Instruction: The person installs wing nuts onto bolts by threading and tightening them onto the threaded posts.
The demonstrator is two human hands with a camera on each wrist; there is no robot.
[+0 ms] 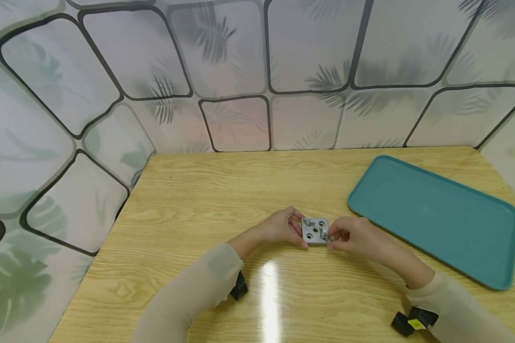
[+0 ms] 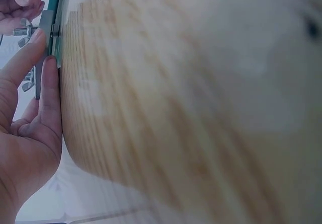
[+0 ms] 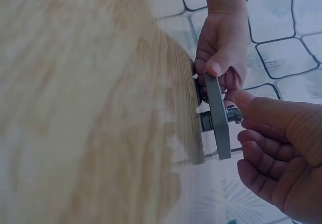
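A small square grey metal plate (image 1: pixel 316 224) with several round holes is held just above the table. My left hand (image 1: pixel 280 227) grips its left edge, thumb on the near side and fingers behind. Two bolts with wing nuts pass through the plate; one wing nut (image 1: pixel 309 221) is at the far left corner, the other wing nut (image 1: pixel 324 234) at the near right. My right hand (image 1: pixel 358 237) has its thumb and index finger at the right wing nut, hiding part of it in the right wrist view. A bolt head (image 3: pixel 206 122) shows under the plate (image 3: pixel 217 118).
A teal tray (image 1: pixel 433 214) lies at the right of the wooden table (image 1: pixel 206 190). Patterned white panels (image 1: pixel 240 57) rise behind the table and along its left side. Black wrist cameras sit under both sleeves.
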